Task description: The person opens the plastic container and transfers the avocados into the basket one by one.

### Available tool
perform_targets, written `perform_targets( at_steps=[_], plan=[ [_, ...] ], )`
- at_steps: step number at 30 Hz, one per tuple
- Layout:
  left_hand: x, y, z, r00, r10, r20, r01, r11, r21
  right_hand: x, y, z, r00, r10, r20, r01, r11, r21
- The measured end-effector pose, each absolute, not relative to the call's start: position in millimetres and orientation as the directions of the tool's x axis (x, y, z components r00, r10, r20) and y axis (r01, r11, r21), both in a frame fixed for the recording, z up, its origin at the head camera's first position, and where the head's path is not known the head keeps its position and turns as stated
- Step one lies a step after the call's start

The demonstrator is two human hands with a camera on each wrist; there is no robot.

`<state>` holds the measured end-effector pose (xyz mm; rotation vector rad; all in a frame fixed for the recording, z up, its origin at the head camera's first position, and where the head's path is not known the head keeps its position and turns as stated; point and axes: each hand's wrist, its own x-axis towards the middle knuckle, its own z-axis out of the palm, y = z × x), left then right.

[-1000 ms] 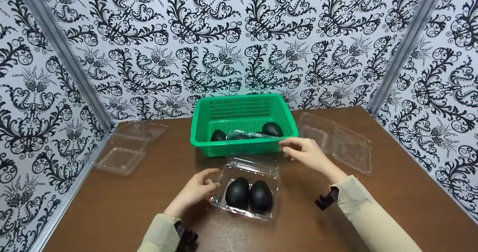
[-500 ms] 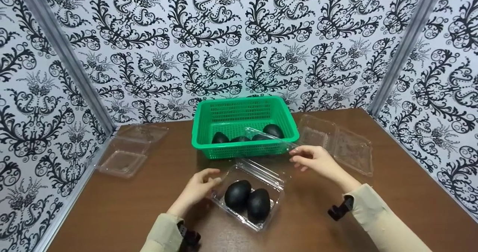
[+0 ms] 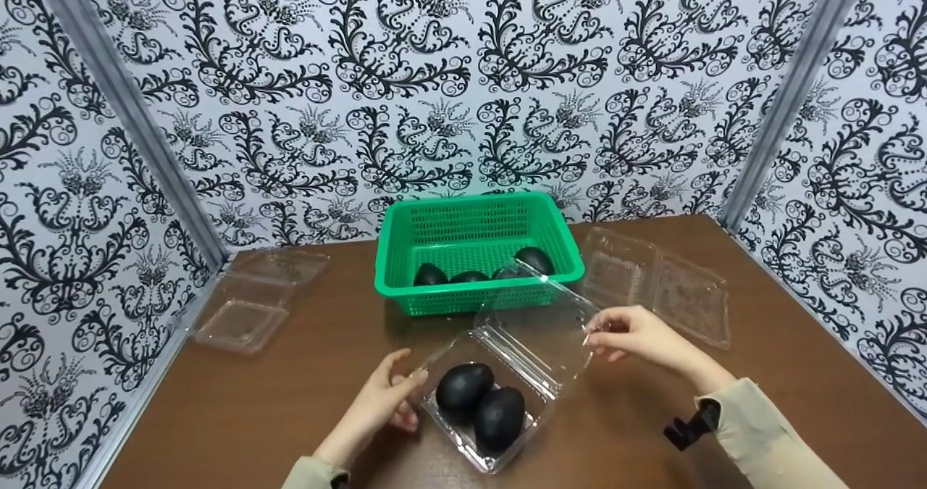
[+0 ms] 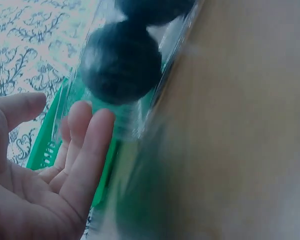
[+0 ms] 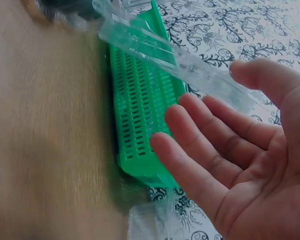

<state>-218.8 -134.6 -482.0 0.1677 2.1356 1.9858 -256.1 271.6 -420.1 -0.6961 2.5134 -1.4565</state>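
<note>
A clear plastic clamshell box [image 3: 484, 467] stands turned at an angle on the table, its lid [image 3: 536, 329] raised on the hinge. Two black, egg-shaped avocados [image 3: 465, 390] lie side by side in its base. My left hand [image 3: 376, 395] is at the box's left side, thumb and fingers spread apart; in the left wrist view the fingertips [image 4: 101, 120] come right up to the clear wall below an avocado [image 4: 121, 62]. At the lid's free edge is my right hand [image 3: 637, 340]. Its thumb and fingers stand well apart around the lid [image 5: 210, 82] in the right wrist view.
Behind the box stands a green perforated basket [image 3: 478, 297] with several more black avocados [image 3: 534, 260] in it. Open empty clamshells lie at the left [image 3: 242, 322] and right [image 3: 688, 301] of the table [image 3: 319, 351]. Patterned walls [image 3: 463, 98] enclose the back and sides.
The box has turned clockwise on the table with its avocados and lid. My right hand has moved rightward and nearer with the lid edge. My left hand has come slightly nearer too.
</note>
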Motion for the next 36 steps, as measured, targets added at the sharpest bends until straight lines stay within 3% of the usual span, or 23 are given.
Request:
perform_targets(
  at_steps=[5, 14, 26, 36],
  plan=[
    [-209, -134, -484, -0.947, 0.302, -0.109, -0.101, 0.041, 0.994, -251, 281, -421, -0.869, -0.492, 0.049, -0.303, 0.452, -0.839],
    [-213, -134, -484, -0.940, 0.337, -0.054, -0.056, 0.003, 0.998, -246, 291, -428, -0.873, -0.487, 0.020, -0.274, 0.455, -0.847],
    [-232, -147, -490, -0.962, 0.269, -0.046, -0.050, -0.011, 0.999, -234, 283, -442, -0.840, -0.543, -0.005, -0.284, 0.447, -0.848],
    [-250, -143, -490, -0.986, 0.165, -0.029, -0.027, 0.015, 1.000, -226, 279, -455, -0.864, -0.498, -0.073, -0.251, 0.553, -0.795]
  ],
)
